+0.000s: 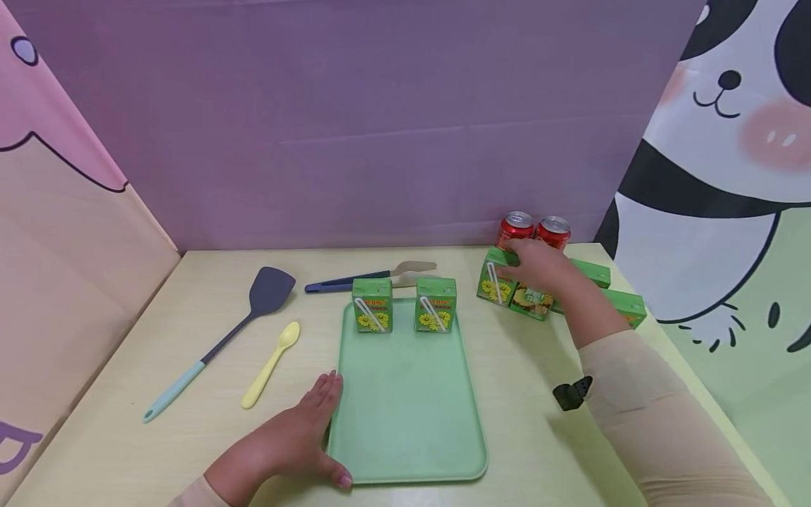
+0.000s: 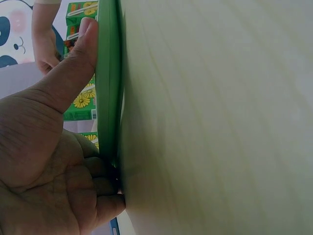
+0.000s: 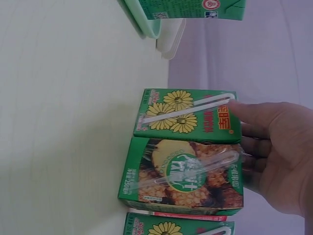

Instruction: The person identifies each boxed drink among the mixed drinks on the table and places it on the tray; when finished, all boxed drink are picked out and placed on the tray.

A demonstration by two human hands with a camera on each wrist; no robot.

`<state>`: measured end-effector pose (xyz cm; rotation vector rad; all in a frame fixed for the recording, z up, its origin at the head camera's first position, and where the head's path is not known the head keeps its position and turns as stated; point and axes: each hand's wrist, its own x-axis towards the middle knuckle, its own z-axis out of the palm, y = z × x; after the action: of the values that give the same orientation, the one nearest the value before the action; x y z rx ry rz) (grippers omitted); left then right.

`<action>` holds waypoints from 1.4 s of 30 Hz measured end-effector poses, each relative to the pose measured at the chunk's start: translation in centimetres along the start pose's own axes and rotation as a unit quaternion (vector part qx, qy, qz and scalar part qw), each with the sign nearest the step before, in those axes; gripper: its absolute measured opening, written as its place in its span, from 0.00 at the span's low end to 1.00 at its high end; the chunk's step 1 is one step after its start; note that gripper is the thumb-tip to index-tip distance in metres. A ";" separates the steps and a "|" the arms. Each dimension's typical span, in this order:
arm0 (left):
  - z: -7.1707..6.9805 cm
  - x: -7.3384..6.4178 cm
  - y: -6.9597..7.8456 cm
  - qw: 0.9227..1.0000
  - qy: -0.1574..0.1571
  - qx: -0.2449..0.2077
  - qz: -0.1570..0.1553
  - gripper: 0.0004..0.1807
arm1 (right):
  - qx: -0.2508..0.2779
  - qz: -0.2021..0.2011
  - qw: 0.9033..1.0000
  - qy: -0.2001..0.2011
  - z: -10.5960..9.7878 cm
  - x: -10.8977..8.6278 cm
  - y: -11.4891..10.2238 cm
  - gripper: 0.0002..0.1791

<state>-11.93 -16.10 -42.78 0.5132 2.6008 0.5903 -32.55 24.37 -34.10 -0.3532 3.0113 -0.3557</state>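
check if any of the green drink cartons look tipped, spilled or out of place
Nothing looks spilled or damaged. Two green chrysanthemum cartons stand upright on the green plastic tray. One oddity: a green pineapple carton sits among the chrysanthemum ones under the right hand.

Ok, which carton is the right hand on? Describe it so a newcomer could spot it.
Find the two red cans at the table's far right corner. In front of them runs a row of green cartons off the tray; the right hand rests on the leftmost carton. It shows yellow flowers, while its neighbour, the pineapple carton, does not.
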 end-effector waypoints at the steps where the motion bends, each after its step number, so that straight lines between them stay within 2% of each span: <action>1: 0.0 0.0 0.0 1.000 0.000 0.000 0.000 0.79 | -0.002 0.002 1.000 0.003 0.1 0.0 0.1 0.36; 7: 0.0 -0.1 0.0 1.000 0.005 0.002 0.007 0.79 | 0.000 0.005 1.000 0.023 0.3 -0.1 -0.1 0.31; 13: -0.1 -0.2 0.1 1.000 0.003 0.002 0.005 0.79 | -0.001 -0.011 0.999 0.041 -0.1 -0.5 -0.8 0.29; 18: -0.2 -0.2 0.2 1.000 0.002 0.003 0.006 0.78 | -0.015 -0.029 0.998 0.061 -1.7 -1.9 -1.9 0.28; 23: -0.2 -0.3 0.2 1.000 0.005 0.005 0.008 0.78 | -0.016 -0.048 0.997 0.051 -3.1 -3.6 -3.2 0.27; 29: -0.2 -0.3 0.3 1.000 0.002 0.009 0.003 0.78 | -0.017 -0.080 0.996 0.025 -3.6 -6.3 -4.9 0.26; 36: -0.1 -0.1 0.3 1.000 -0.002 0.010 -0.006 0.79 | -0.014 -0.142 0.990 -0.001 -2.8 -9.1 -7.5 0.23; 42: 0.0 -0.1 0.3 1.000 0.003 0.008 -0.005 0.79 | 0.001 -0.200 0.980 0.000 -0.6 -9.9 -10.5 0.23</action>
<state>-11.79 -15.91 -42.61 0.5051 2.6134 0.5700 -20.76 16.87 -30.39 -0.9626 2.9218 -0.3851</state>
